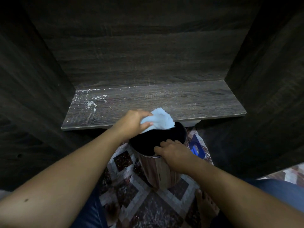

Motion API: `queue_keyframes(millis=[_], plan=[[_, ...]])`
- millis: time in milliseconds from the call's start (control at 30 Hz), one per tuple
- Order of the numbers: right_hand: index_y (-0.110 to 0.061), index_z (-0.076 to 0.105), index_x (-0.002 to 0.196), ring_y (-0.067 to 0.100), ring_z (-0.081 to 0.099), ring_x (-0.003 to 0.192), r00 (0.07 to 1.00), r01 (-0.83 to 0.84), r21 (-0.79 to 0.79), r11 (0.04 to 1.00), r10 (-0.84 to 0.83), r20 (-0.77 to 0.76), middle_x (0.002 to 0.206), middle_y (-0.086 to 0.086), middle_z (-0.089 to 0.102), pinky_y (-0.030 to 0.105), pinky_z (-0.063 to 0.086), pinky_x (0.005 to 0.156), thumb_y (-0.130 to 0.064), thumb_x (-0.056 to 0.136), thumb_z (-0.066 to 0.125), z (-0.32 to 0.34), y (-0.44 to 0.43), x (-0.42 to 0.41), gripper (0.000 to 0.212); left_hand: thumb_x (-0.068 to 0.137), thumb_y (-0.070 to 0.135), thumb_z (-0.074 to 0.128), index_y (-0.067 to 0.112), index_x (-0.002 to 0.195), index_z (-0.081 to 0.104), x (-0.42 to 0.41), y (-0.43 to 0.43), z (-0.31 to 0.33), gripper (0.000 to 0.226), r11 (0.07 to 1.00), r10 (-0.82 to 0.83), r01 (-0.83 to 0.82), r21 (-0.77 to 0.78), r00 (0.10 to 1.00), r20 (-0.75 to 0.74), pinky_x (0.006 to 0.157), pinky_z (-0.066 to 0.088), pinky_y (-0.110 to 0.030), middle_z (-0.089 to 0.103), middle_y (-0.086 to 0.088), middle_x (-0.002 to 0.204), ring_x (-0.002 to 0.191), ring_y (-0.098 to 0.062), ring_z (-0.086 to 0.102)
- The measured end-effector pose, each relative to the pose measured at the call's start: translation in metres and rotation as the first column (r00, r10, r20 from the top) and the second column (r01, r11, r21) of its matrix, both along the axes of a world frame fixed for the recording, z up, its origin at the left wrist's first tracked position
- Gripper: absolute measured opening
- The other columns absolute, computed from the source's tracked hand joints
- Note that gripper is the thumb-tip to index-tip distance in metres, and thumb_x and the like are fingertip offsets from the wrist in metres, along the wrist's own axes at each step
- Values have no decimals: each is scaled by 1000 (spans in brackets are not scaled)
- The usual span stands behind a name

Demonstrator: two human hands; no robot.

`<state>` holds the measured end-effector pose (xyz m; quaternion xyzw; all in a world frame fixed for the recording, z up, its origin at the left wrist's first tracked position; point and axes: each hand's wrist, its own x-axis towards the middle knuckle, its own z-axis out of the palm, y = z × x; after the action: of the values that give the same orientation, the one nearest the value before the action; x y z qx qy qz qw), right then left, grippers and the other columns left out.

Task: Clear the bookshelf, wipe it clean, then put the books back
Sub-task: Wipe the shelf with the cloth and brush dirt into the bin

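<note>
the bookshelf (164,102) stands empty in this view: no book is on the dark wooden board, and no book shows anywhere else in the picture, so the clearing step looks finished for this compartment. the wiping seems to be in the middle. white dust (88,97) lies at the far left corner of the board and along the far edge, while the right part looks more clean, with only faint marks. the left hand (133,122) is closed around a light blue cloth (159,120), holding it bunched at the near edge of the board, just above the open mouth of a metal bin (158,168) that stands on the patterned floor (131,199) under the shelf edge. the right hand (174,151) grips the near rim of the bin, the fingers curled over it, so it seems to keep the bin steady. my guess is that the dust is brushed off the edge into the bin, or that the cloth is shaken out there; i cannot tell which. what is left, as far as i can judge: the dusty left corner, perhaps the side walls, and then to put all the books back.
</note>
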<state>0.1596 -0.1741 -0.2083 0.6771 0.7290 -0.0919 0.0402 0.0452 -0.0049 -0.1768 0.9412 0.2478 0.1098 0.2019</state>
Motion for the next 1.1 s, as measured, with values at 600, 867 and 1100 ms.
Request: queue_keyframes(millis=[600, 867, 1100], plan=[[-16, 50, 121, 31, 49, 106, 995, 73, 91, 993, -67, -73, 111, 10, 56, 39, 36, 82, -12, 89, 55, -18, 21, 24, 32, 82, 11, 70, 10, 106, 57, 57, 106, -6, 28, 861, 96, -154, 485, 985, 142, 65, 49, -47, 47, -18, 93, 82, -36, 48], [-17, 51, 123, 32, 51, 107, 994, 81, 86, 993, -74, -79, 112, 10, 57, 41, 39, 83, -11, 87, 57, -26, 18, 29, 37, 93, 26, 57, 14, 131, 54, 66, 118, -18, 39, 958, 187, -187, 217, 982, 20, 97, 42, -41, 50, -15, 129, 118, -34, 48], [-19, 45, 125, 29, 47, 111, 996, 75, 38, 996, -73, -57, 117, 8, 53, 39, 36, 86, -13, 91, 52, -23, 15, 23, 35, 92, 17, 50, 25, 146, 38, 62, 103, -4, 57, 984, 166, -142, 110, 953, -254, 110, 26, -29, 38, -8, 149, 134, -28, 35]])
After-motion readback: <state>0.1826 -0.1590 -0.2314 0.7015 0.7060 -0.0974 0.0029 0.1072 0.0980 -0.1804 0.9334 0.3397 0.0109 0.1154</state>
